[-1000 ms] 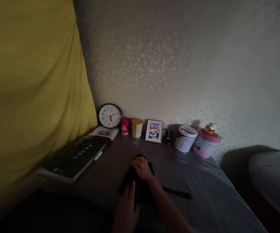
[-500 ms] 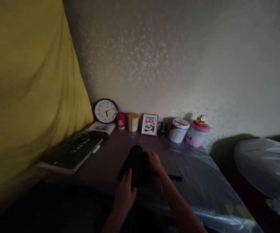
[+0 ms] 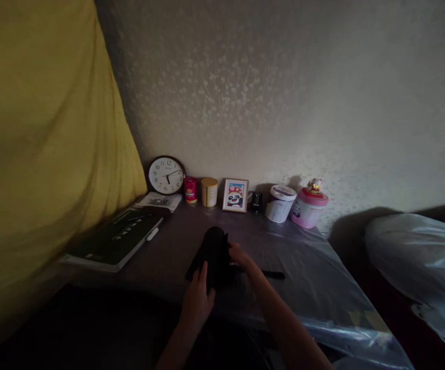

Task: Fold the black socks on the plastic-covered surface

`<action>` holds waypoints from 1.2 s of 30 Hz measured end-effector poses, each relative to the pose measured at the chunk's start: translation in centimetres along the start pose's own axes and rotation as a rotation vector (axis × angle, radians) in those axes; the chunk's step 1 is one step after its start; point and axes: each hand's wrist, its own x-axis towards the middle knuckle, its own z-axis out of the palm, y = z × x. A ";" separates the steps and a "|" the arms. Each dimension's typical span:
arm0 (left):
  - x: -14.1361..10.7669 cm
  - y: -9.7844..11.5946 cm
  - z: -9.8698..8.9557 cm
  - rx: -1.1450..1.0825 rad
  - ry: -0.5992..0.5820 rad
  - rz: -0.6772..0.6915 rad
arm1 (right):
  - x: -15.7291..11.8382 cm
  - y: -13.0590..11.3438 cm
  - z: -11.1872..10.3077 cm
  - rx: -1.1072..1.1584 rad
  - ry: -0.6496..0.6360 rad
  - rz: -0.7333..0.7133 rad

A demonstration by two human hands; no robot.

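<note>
Left hand is resting open on the black cloth while the right hand is pinching its right edge, upturned above the worktop.

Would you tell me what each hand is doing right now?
Left hand: open, against the black item.
Right hand: closed on the black item's right edge.

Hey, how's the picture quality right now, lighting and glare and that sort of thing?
Head view: dim overall; the black item loses nearly all detail; soft glare streaks the plastic-covered table; shadows fall on the wall behind the tubs; the clock stays readable.
</note>
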 end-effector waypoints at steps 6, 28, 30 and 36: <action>0.0 -0.1 0.1 -0.015 0.004 -0.001 | -0.7 -0.9 -0.4 -0.376 0.103 -0.075; 0.0 -0.1 -0.1 -0.014 0.001 -0.012 | -0.7 -1.8 0.0 -0.605 0.150 -0.119; 0.1 -0.2 0.0 -0.011 0.004 -0.013 | -1.2 -2.1 0.2 -0.617 0.182 -0.141; 0.1 -0.1 0.1 -0.002 0.009 -0.025 | -2.8 -3.3 0.5 -0.629 0.270 -0.229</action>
